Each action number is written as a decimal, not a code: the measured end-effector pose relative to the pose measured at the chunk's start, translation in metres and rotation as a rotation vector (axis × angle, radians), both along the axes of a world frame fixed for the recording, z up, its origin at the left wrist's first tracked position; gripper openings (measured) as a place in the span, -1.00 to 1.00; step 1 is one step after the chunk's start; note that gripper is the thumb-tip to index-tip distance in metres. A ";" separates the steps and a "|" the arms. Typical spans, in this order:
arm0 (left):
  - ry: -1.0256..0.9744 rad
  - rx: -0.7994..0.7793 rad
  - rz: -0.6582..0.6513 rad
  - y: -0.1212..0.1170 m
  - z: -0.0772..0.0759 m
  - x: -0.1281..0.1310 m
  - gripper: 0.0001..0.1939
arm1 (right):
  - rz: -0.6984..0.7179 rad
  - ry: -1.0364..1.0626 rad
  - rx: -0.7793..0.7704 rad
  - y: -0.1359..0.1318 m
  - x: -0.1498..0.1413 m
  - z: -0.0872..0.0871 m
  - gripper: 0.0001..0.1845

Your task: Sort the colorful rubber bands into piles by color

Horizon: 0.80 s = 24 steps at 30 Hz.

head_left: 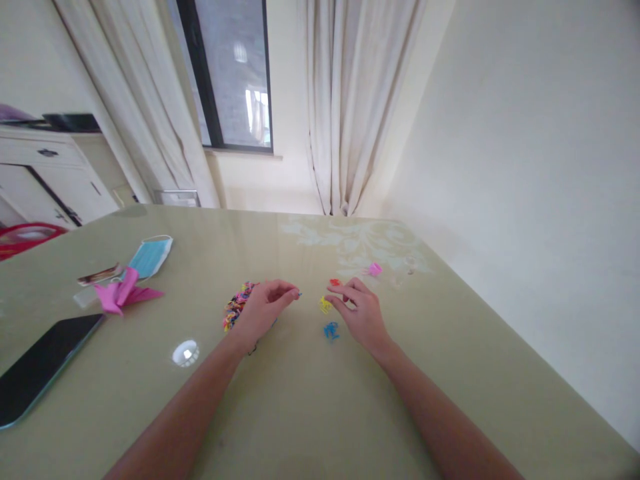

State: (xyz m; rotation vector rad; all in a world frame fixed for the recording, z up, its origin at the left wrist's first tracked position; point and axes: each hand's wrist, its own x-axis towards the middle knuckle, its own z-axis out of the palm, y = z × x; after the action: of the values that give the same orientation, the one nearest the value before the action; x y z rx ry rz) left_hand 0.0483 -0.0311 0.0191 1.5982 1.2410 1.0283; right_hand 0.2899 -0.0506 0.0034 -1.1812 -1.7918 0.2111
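My left hand (265, 307) is closed in a pinch, with a tiny blue piece (300, 294), which looks like a small rubber band, at its fingertips. Partly hidden behind that hand lies a mixed heap of small multicoloured rubber bands (235, 308). My right hand (361, 310) has thumb and forefinger apart, with nothing visible between them. Just by its fingertips are a small yellow pile (325, 305) and a small red pile (335, 283). A blue pile (331, 331) sits nearer me, left of the right wrist.
Beyond my right hand is a small pink thing (375, 269). To the left lie a pink folded-paper bird (123, 291), a blue face mask (151, 257) and a dark phone (45, 363). A wall (540, 200) borders the table (280, 413) on the right.
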 end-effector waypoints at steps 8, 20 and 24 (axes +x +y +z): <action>-0.240 -0.156 -0.193 -0.022 0.005 0.021 -0.64 | 0.160 0.079 0.039 -0.021 -0.015 0.009 -0.81; 1.018 0.313 0.129 -0.005 -0.013 -0.011 -0.75 | 0.091 0.351 0.013 -0.032 0.005 0.043 -0.87; 1.107 0.294 0.092 -0.002 -0.015 -0.013 -0.69 | 0.096 0.306 0.059 -0.033 0.009 0.042 -0.89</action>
State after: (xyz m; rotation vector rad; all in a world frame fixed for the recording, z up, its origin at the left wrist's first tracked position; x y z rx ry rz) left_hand 0.0357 -0.0332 0.0037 2.4938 1.9242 0.3089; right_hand 0.2985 -0.0834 0.0457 -0.9649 -1.5749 0.3717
